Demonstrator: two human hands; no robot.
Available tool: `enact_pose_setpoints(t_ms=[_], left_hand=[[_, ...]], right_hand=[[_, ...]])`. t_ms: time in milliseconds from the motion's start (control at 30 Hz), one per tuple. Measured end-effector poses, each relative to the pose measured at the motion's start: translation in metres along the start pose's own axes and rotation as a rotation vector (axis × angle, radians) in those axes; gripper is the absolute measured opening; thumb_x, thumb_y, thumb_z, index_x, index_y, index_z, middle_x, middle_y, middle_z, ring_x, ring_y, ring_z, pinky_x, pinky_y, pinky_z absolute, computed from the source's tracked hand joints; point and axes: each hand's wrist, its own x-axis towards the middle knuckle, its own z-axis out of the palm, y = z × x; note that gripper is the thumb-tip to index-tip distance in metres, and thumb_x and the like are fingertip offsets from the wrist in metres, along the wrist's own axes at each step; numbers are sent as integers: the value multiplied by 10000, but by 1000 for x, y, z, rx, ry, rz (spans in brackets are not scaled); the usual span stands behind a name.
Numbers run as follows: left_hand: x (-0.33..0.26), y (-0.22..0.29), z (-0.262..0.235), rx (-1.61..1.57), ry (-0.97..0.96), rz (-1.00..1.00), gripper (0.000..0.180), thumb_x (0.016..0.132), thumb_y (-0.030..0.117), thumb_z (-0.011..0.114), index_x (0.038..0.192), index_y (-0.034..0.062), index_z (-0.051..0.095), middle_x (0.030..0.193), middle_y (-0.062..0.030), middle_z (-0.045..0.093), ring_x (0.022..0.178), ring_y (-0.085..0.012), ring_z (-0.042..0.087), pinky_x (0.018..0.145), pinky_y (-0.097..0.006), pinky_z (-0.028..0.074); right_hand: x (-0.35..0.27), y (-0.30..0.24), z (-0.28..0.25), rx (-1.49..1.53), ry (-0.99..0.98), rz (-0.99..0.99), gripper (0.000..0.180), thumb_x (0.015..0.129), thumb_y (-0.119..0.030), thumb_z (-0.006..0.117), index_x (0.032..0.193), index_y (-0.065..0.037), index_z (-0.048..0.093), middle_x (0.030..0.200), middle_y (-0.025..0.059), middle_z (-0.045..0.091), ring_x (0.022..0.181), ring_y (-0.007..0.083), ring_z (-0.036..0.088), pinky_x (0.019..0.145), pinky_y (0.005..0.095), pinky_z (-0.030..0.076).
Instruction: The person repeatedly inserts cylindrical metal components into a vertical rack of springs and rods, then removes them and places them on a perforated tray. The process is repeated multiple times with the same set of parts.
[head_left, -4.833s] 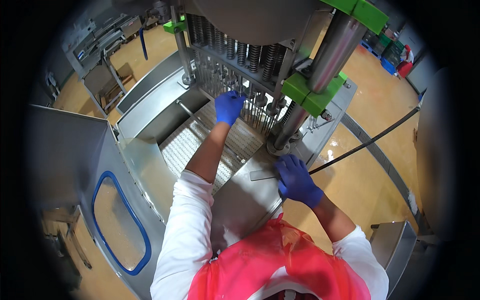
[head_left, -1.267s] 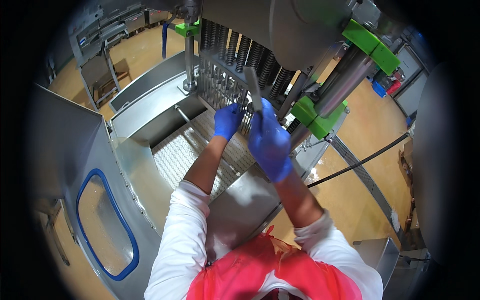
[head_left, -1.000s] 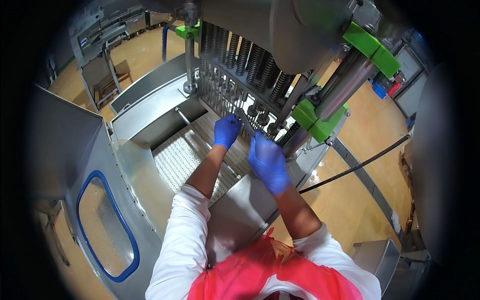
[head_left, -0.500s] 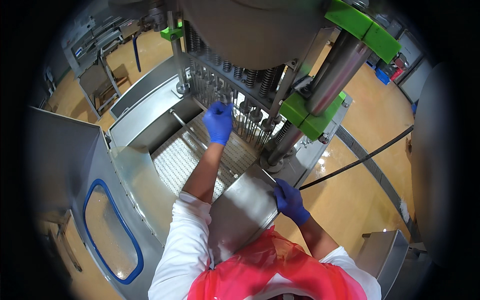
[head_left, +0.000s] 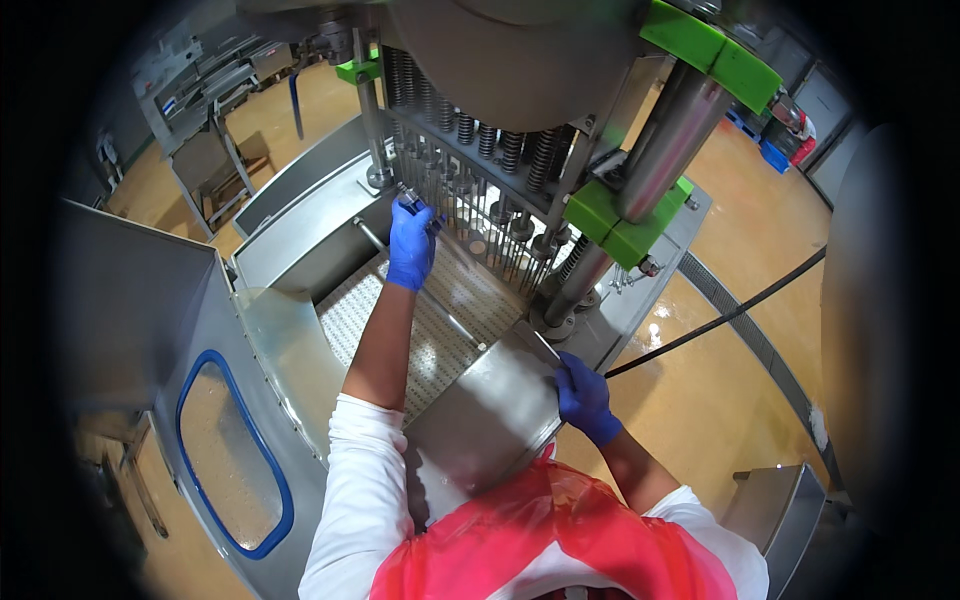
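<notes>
My left hand [head_left: 411,245], in a blue glove, is closed around a small cylindrical metal part [head_left: 407,197] whose end sticks out above the fingers. It hovers over the perforated white bed [head_left: 400,335] of a steel machine, left of a row of upright needles [head_left: 480,225]. The glove hides most of the part. My right hand [head_left: 585,398], also gloved in blue, is curled at the right edge of a smooth steel panel [head_left: 485,395] in front of the bed. A thin bright strip runs from its fingers along that edge; whether it is loose or the panel's rim I cannot tell.
Springs [head_left: 540,160] hang above the needles. A thick steel column [head_left: 675,150] with green blocks [head_left: 625,225] stands at the right, and a metal rod [head_left: 420,285] crosses the bed. A blue-framed door window [head_left: 235,455] is at the left. A black hose [head_left: 720,310] stretches to the right.
My left hand has moved left, away from the needles, and the metal part now shows in its fingers. My right hand stays at the panel's edge. The view has shifted slightly.
</notes>
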Motion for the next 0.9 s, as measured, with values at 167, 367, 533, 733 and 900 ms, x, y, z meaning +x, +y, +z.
enact_pose_setpoints(t_ms=[167, 367, 533, 733, 900], left_hand=[[-22, 3, 28, 209, -91, 170, 430, 902, -39, 685, 1280, 85, 521, 1104, -37, 612, 1014, -135, 604, 897, -300, 535], [-38, 4, 41, 543, -59, 358, 404, 883, -55, 714, 1251, 84, 621, 1047, -41, 692, 947, -108, 643, 839, -270, 552], [-44, 15, 42, 789, -71, 400, 453, 869, -35, 734, 1283, 121, 638, 1017, -71, 707, 903, -115, 655, 812, -298, 559], [-35, 17, 45, 825, -114, 384, 463, 860, 0, 751, 1292, 133, 652, 989, -110, 748, 900, -142, 705, 822, -301, 553], [-31, 9, 52, 902, -99, 388, 446, 852, 42, 771, 1276, 115, 653, 985, -157, 747, 857, -178, 729, 771, -335, 566]], right_hand=[[-2, 0, 2, 4, 35, 5, 310, 916, -112, 677, 1223, -84, 644, 887, 183, 715, 776, 384, 700, 682, 444, 558], [-4, 9, 5, -57, 78, -67, 327, 909, -110, 686, 1231, -79, 638, 834, 179, 708, 729, 397, 688, 638, 465, 546], [-2, 4, 3, -63, 47, -45, 340, 903, -100, 689, 1238, -82, 637, 830, 184, 703, 724, 396, 687, 629, 465, 542], [-1, 10, 6, -49, 53, -82, 347, 898, -91, 691, 1240, -78, 634, 822, 183, 700, 717, 394, 684, 620, 462, 539], [0, 8, 6, -44, 78, -89, 337, 897, -94, 694, 1230, -78, 641, 831, 189, 702, 725, 399, 685, 626, 467, 540]])
